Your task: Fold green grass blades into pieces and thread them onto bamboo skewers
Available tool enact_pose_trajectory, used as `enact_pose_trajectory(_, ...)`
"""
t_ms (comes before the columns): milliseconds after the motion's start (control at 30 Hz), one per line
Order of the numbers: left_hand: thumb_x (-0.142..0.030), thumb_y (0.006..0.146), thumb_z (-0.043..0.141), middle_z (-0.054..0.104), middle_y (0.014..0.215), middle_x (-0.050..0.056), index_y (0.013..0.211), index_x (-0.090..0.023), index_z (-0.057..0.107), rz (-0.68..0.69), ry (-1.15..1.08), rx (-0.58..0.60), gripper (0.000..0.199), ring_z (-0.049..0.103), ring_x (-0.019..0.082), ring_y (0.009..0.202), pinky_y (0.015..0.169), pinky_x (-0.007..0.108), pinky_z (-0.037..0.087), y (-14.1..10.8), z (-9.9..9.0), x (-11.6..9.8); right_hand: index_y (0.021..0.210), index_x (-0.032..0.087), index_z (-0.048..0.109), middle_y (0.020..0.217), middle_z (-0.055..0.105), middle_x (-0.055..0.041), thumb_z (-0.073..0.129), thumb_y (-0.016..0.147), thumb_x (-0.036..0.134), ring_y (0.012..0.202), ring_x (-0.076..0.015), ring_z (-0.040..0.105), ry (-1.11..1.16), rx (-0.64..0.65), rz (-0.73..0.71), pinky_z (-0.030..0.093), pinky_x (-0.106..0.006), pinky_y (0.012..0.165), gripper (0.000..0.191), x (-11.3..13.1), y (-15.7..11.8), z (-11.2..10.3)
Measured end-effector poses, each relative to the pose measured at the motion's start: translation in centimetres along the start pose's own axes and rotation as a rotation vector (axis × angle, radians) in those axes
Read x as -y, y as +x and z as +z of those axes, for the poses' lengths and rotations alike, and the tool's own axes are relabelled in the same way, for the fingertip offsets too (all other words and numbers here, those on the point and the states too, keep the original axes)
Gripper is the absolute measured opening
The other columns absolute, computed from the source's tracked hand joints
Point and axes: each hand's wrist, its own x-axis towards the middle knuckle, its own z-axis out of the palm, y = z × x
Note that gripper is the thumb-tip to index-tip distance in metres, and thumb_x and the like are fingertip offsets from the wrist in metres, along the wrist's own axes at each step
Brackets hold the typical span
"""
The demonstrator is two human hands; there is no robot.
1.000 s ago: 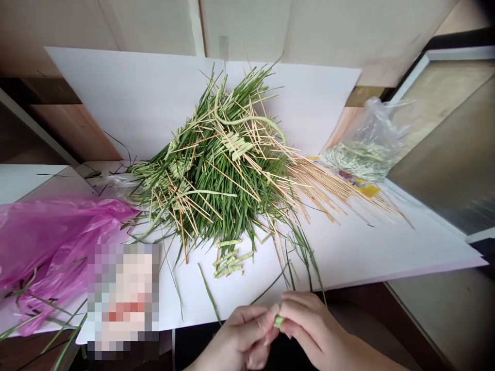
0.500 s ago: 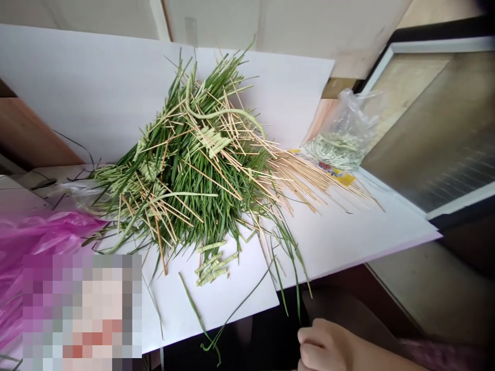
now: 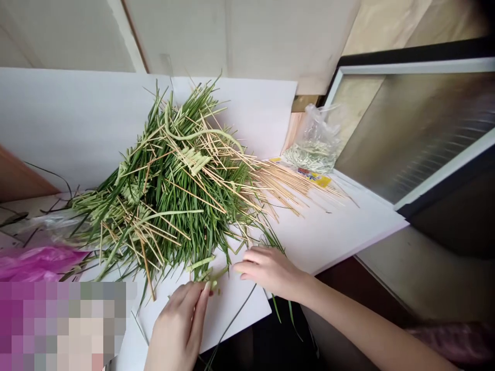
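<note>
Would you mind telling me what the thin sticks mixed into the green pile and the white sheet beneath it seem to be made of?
The thin sticks look like bare wood or bamboo: pale tan, matte and unpainted, like skewers; I cannot tell which. The white sheet looks like smooth, matte card or foam board, stiff enough to keep straight edges, though its core is not visible.

Left hand seemingly touches pale leaf strips, right hand beside.

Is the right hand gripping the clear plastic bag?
No, the right hand lies open over the white board, well apart from the clear plastic bag.
</note>
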Motion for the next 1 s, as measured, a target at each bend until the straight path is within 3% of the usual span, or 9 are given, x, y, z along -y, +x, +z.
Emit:
enact_pose_trajectory(100, -0.048, 0.101, 0.044, 0.072, 0.092, 0.006, 0.098, -0.025, 0.072, 0.148, 0.241, -0.053, 0.037, 0.068, 0.026, 0.082, 0.071, 0.037, 0.054, 1.9, 1.0, 1.8, 0.119, 0.033, 0.070, 0.103, 0.068, 0.0035, 0.086, 0.088, 0.030, 0.083, -0.0151, 0.063, -0.043, 0.042, -0.006, 0.043, -0.025, 0.062, 0.035, 0.0, 1.7, 0.6)
enact_pose_trajectory(200, -0.041, 0.103, 0.043, 0.073, 0.097, 0.007, 0.100, -0.023, 0.072, 0.217, 0.355, -0.090, 0.034, 0.068, 0.027, 0.087, 0.074, 0.040, 0.056, 2.7, 1.8, 3.4, 0.115, 0.033, 0.074, 0.109, 0.071, 0.0032, 0.075, 0.097, 0.035, 0.086, -0.0133, 0.066, -0.109, 0.049, 0.127, 0.047, -0.023, 0.071, 0.019, -2.1, 1.4, -0.4)
enact_pose_trajectory(233, -0.040, 0.103, 0.044, 0.074, 0.099, 0.007, 0.101, -0.023, 0.071, 0.235, 0.375, -0.101, 0.032, 0.068, 0.027, 0.090, 0.076, 0.040, 0.056, 2.8, 1.9, 3.8, 0.110, 0.030, 0.076, 0.103, 0.073, 0.0018, 0.068, 0.102, 0.034, 0.085, -0.0136, 0.067, -0.141, 0.043, 0.203, 0.048, -0.024, 0.074, 0.012, -3.4, 0.9, -1.1)
enact_pose_trajectory(300, -0.038, 0.102, 0.045, 0.074, 0.103, 0.007, 0.103, -0.024, 0.071, 0.259, 0.394, -0.117, 0.030, 0.068, 0.028, 0.093, 0.078, 0.041, 0.056, 2.8, 2.0, 4.4, 0.101, 0.022, 0.077, 0.095, 0.074, -0.0036, 0.054, 0.108, 0.030, 0.086, -0.0163, 0.067, -0.224, 0.028, 0.394, 0.048, -0.026, 0.077, 0.026, -6.9, -0.4, -3.0)
enact_pose_trajectory(367, -0.038, 0.102, 0.046, 0.074, 0.103, 0.007, 0.104, -0.024, 0.071, 0.269, 0.391, -0.128, 0.029, 0.068, 0.028, 0.094, 0.079, 0.042, 0.056, 2.8, 2.0, 4.8, 0.107, 0.016, 0.073, 0.104, 0.073, -0.0099, 0.043, 0.112, 0.027, 0.094, -0.0205, 0.067, -0.332, 0.028, 0.645, 0.050, -0.031, 0.082, 0.033, -11.1, -1.7, -5.1)
enact_pose_trajectory(467, -0.041, 0.102, 0.047, 0.074, 0.104, 0.007, 0.105, -0.024, 0.071, 0.283, 0.377, -0.130, 0.029, 0.068, 0.029, 0.094, 0.081, 0.043, 0.056, 2.7, 1.9, 5.2, 0.104, 0.014, 0.070, 0.110, 0.070, -0.0096, 0.058, 0.106, 0.028, 0.095, -0.0226, 0.068, -0.430, 0.156, 0.962, 0.055, -0.038, 0.083, 0.019, -17.0, -3.1, -7.2)
enact_pose_trajectory(567, -0.044, 0.101, 0.048, 0.075, 0.103, 0.007, 0.106, -0.023, 0.070, 0.305, 0.369, -0.152, 0.031, 0.068, 0.029, 0.094, 0.080, 0.043, 0.056, 2.7, 1.7, 5.6, 0.111, 0.015, 0.068, 0.118, 0.067, -0.0083, 0.067, 0.102, 0.032, 0.101, -0.0232, 0.067, -0.447, 0.313, 1.113, 0.057, -0.042, 0.088, 0.019, -20.7, -3.7, -7.5)
enact_pose_trajectory(800, -0.049, 0.101, 0.045, 0.076, 0.095, 0.007, 0.095, -0.025, 0.072, 0.292, 0.349, -0.148, 0.037, 0.071, 0.027, 0.087, 0.076, 0.041, 0.059, 2.6, 1.0, 6.4, 0.120, 0.015, 0.066, 0.121, 0.066, -0.0090, 0.067, 0.102, 0.034, 0.105, -0.0247, 0.067, -0.455, 0.449, 1.181, 0.057, -0.045, 0.092, 0.026, -22.3, -3.6, -6.9)
enact_pose_trajectory(1000, -0.049, 0.099, 0.049, 0.077, 0.094, 0.006, 0.095, -0.026, 0.073, 0.274, 0.320, -0.138, 0.034, 0.073, 0.026, 0.085, 0.073, 0.040, 0.060, 2.9, 0.5, 6.7, 0.104, 0.014, 0.069, 0.106, 0.070, -0.0057, 0.064, 0.104, 0.037, 0.099, -0.0223, 0.068, -0.391, 0.454, 1.029, 0.055, -0.043, 0.090, 0.023, -22.5, -5.6, -9.3)
